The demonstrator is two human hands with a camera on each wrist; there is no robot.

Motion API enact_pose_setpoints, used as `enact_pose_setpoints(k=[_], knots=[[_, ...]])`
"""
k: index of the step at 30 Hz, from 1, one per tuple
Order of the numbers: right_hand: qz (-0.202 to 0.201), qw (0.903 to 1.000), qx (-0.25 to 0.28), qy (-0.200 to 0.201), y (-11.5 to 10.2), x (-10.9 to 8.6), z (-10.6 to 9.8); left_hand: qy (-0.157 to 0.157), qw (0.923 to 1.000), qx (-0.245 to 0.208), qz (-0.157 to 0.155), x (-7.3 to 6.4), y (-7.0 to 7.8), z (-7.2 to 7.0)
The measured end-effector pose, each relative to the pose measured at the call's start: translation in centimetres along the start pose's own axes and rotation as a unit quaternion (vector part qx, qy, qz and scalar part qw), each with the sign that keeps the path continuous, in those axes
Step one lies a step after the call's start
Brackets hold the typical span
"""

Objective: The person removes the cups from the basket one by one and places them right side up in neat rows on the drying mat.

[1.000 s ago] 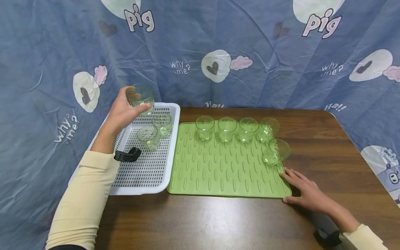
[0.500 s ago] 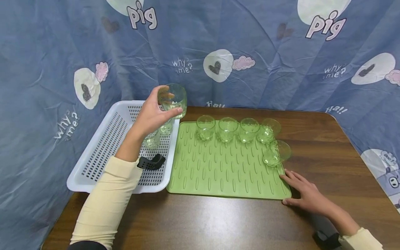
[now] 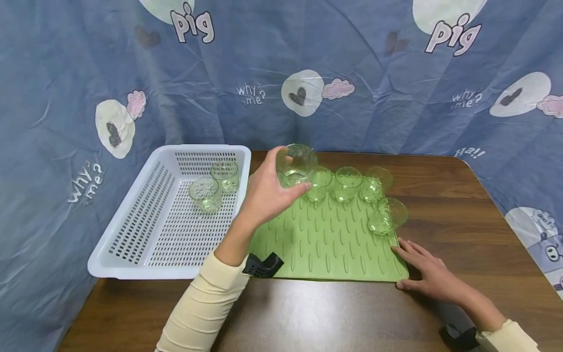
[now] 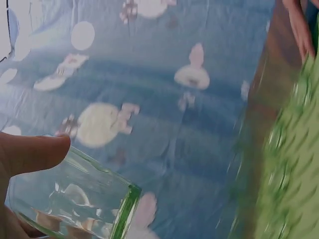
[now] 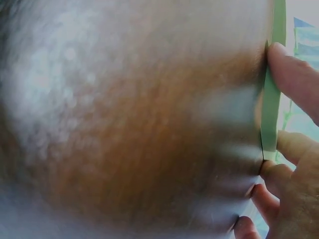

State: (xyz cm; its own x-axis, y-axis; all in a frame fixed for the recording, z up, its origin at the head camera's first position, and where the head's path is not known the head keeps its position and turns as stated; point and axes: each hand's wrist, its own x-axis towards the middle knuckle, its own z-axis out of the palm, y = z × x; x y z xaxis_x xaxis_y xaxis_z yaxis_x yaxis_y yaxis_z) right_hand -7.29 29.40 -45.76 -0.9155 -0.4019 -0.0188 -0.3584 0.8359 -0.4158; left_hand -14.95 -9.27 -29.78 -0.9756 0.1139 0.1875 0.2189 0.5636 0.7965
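Observation:
My left hand grips a clear green-tinted drinking glass above the back left part of the green ridged mat. The left wrist view shows the thumb along the side of this glass. Several similar glasses stand on the mat along its back edge, and one more glass sits at its right edge. The leftmost of the back row is hidden behind the held glass and hand. At the mat's front right corner rests my right hand, fingers spread, thumb touching the mat edge.
A white perforated plastic basket stands left of the mat, with two glasses in its back right part. Wooden table surface shows in front of and right of the mat. A blue printed cloth hangs behind.
My left hand has carried the glass rightward from over the basket to above the mat, and it is now lower. The right hand has stayed at the mat corner.

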Motion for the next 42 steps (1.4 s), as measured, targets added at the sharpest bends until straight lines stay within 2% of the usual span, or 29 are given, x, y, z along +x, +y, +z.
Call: enact_pose_setpoints(k=[3, 10, 15, 19, 21, 27, 32, 37, 42], knots=[[0.003, 1.0000, 0.003, -0.004, -0.1, -0.1, 0.1, -0.019, 0.9997, -0.016, 0.004, -0.5, 0.3, 2.5], [-0.020, 0.9997, -0.012, 0.001, -0.1, -0.4, 0.2, -0.107, 0.9930, -0.034, 0.035, -1.1, -0.8, 7.6], [-0.025, 0.9996, -0.011, 0.002, 0.0, -0.4, 0.1, -0.129, 0.9901, -0.052, 0.013, -0.9, -2.2, 10.1], [-0.027, 0.9996, -0.009, 0.004, 0.0, -0.3, -0.1, -0.126, 0.9898, -0.066, -0.015, -0.2, -3.5, 11.5], [-0.025, 0.9997, -0.008, 0.002, 0.0, -0.3, -0.1, -0.131, 0.9892, -0.062, -0.020, 0.1, -4.1, 12.2], [-0.007, 0.9999, 0.005, -0.012, -0.2, -0.2, -0.4, -0.155, 0.9870, -0.043, 0.001, 0.8, -5.5, 13.9], [-0.003, 0.9999, 0.010, -0.011, -0.2, -0.2, -0.5, -0.169, 0.9850, -0.035, 0.015, 1.3, -5.4, 15.1], [-0.006, 0.9999, 0.009, -0.004, 0.1, -0.2, -0.5, -0.180, 0.9827, -0.041, -0.004, 1.6, -5.1, 15.9], [-0.012, 0.9999, 0.007, 0.001, 0.3, 0.0, -0.6, -0.179, 0.9824, -0.046, -0.025, 1.7, -5.2, 16.3]])
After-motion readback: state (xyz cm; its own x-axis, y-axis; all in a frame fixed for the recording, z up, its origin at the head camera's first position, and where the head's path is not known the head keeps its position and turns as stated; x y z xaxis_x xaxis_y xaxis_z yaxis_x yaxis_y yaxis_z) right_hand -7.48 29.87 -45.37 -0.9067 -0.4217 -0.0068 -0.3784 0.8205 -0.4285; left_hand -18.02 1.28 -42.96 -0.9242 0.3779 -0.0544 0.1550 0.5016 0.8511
